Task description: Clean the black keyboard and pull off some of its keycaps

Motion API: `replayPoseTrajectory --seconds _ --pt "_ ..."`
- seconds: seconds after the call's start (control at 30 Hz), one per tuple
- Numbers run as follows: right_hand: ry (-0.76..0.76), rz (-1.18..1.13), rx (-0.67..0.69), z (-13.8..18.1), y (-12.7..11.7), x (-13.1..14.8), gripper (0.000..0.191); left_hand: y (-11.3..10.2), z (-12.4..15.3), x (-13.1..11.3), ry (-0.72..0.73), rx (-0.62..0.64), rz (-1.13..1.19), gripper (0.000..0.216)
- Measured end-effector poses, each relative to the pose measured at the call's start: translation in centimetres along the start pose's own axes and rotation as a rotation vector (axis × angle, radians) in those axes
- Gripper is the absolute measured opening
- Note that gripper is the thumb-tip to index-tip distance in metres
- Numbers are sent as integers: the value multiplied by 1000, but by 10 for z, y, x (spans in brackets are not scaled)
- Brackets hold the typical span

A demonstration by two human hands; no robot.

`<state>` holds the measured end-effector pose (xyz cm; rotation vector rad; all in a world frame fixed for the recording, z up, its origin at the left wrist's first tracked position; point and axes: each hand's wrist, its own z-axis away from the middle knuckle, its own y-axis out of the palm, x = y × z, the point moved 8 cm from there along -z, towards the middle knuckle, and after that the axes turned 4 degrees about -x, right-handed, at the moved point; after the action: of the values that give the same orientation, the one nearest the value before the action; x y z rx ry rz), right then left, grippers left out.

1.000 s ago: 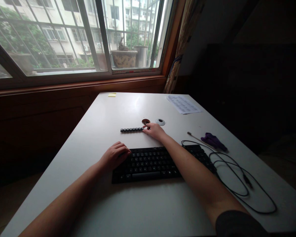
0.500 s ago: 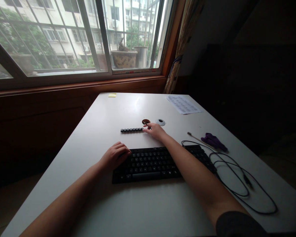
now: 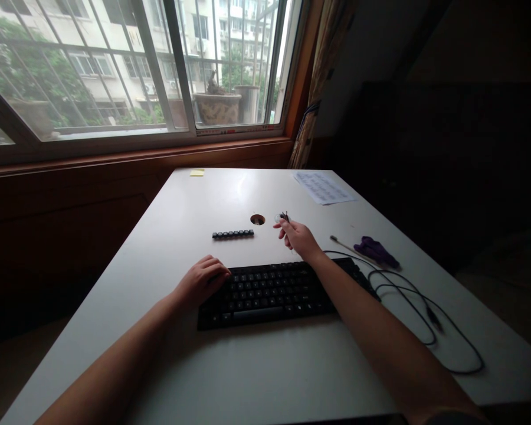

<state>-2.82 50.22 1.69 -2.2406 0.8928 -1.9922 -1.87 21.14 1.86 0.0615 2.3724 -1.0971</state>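
A black keyboard (image 3: 265,293) lies on the white table, and my left hand (image 3: 205,276) is at its upper left corner. The fingers there are bent together over the keyboard's edge, gripping it. Beyond the keyboard my right hand (image 3: 297,236) is raised above the table. Its thumb and fingers pinch a small dark tool with thin prongs (image 3: 284,217), too small to name surely. A row of black keycaps (image 3: 232,234) sits on the table behind the keyboard, apart from both hands.
Past the keycaps is a round cable hole (image 3: 257,219) in the tabletop; its pale cover (image 3: 278,218) is partly hidden by my right hand. A slim brush (image 3: 349,247), a purple cloth (image 3: 376,252) and a looped cable (image 3: 462,339) lie right. Papers (image 3: 325,188) and yellow notes (image 3: 197,172) lie farther back.
My right hand has moved right, away from the row of keycaps, with the small dark tool in its fingers. My left hand stays on the keyboard. The view has shifted slightly.
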Motion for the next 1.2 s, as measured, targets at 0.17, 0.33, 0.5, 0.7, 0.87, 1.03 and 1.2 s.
replayPoseTrajectory --seconds 0.17,0.33,0.5,0.7,0.87,1.03,1.2 --pt "71 -132 -63 42 -17 -6 56 -2 -1 -1 -4 0 9 16" --pt "-102 174 -321 71 -52 14 55 -3 -2 -3 3 2 4 16" --pt "-167 252 -387 77 -57 25 54 -3 -2 -4 7 6 -12 15" --pt "-197 238 -232 80 -36 29 45 -4 -1 -5 -1 -8 -50 14" --pt "-250 305 -131 86 -19 39 35 -5 0 -4 -21 -6 -66 13" --pt "-273 328 -81 88 -12 41 32 -5 0 -4 -28 -1 -58 15" --pt "-308 355 -30 89 -8 42 32 -6 0 -5 -28 1 -49 14"
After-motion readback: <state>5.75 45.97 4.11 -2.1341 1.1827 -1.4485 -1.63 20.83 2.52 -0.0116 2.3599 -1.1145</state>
